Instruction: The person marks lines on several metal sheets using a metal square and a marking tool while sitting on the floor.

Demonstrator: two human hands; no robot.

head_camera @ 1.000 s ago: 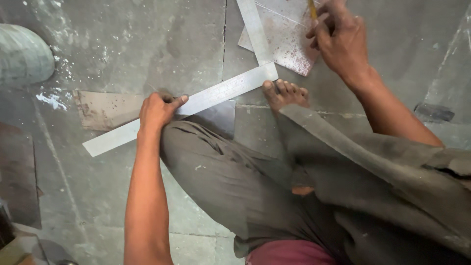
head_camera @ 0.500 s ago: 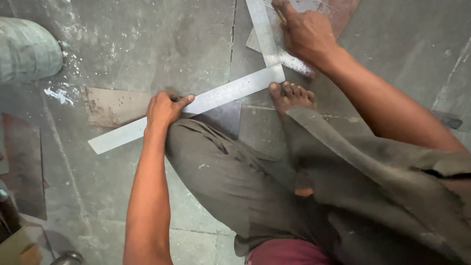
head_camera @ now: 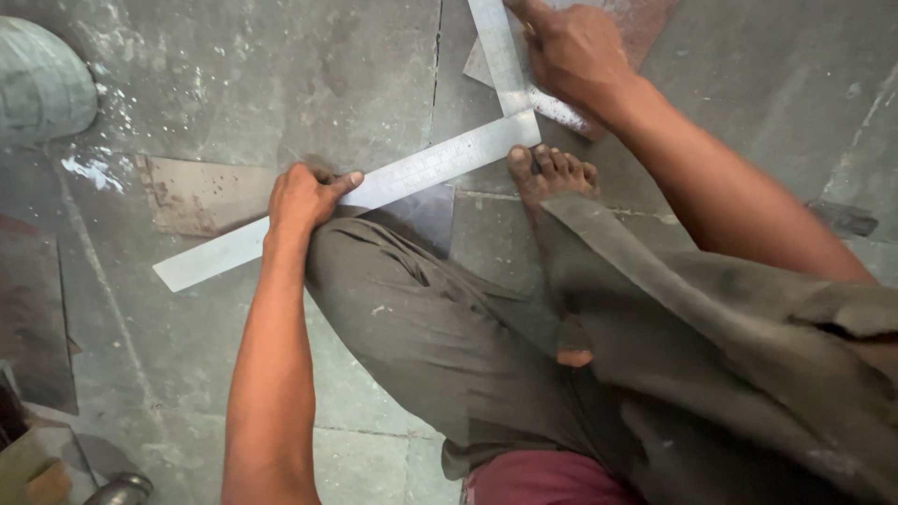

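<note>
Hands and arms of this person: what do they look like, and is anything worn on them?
Both arms are bare up to the frame's edge: no sleeves, gloves, watch or bracelets show. The left hand and right hand are bare too, and no rings can be made out. Below are dusty grey-brown trousers, a dark red garment and a bare foot.

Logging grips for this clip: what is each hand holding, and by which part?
The left hand presses the long arm of the steel square to the floor, near its middle. The right hand rests by the short arm; whether it holds a marker cannot be told.
</note>
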